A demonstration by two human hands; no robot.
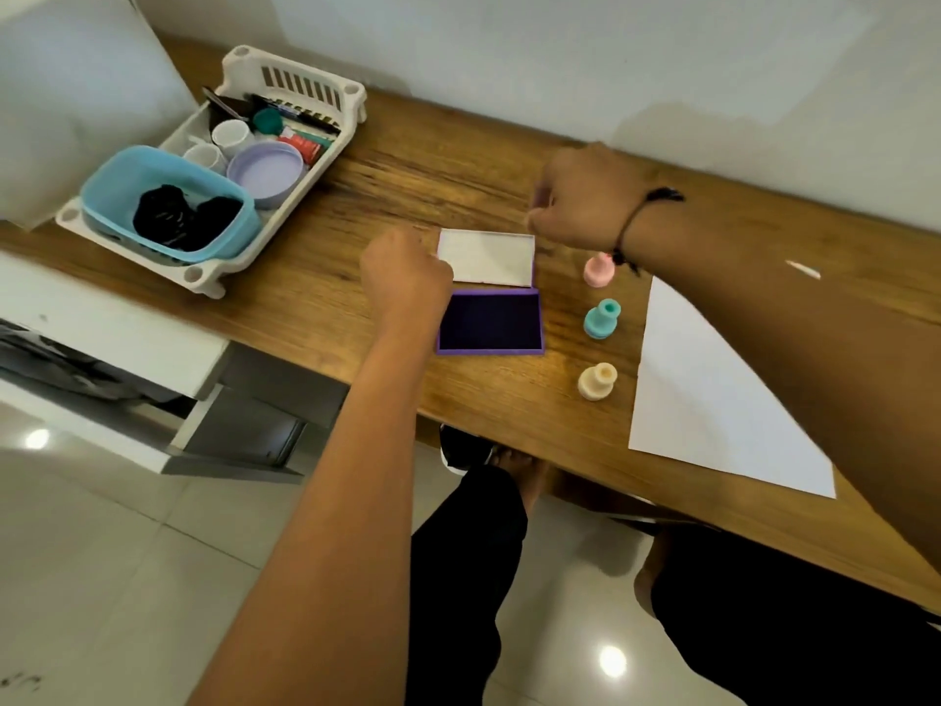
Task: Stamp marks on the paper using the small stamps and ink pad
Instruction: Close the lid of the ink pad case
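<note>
The purple ink pad (490,323) lies open on the wooden desk, its dark ink face up. Its lid (486,257) is folded back flat, white inside showing. My left hand (405,277) is curled against the pad's left side at the hinge and grips it. My right hand (580,196) hovers just beyond the lid's far right corner, fingers curled together, with nothing seen in them. Three small stamps stand upright in a row right of the pad: pink (598,270), teal (602,319) and cream (597,382). The white paper (713,394) lies right of them, partly under my right forearm.
A white plastic basket (300,81) at the far left of the desk (407,160) holds a blue tub (112,186), a lilac lid, cups and pens. A small white scrap (803,269) lies at the back right. A wall runs behind; the desk's front edge is near my knees.
</note>
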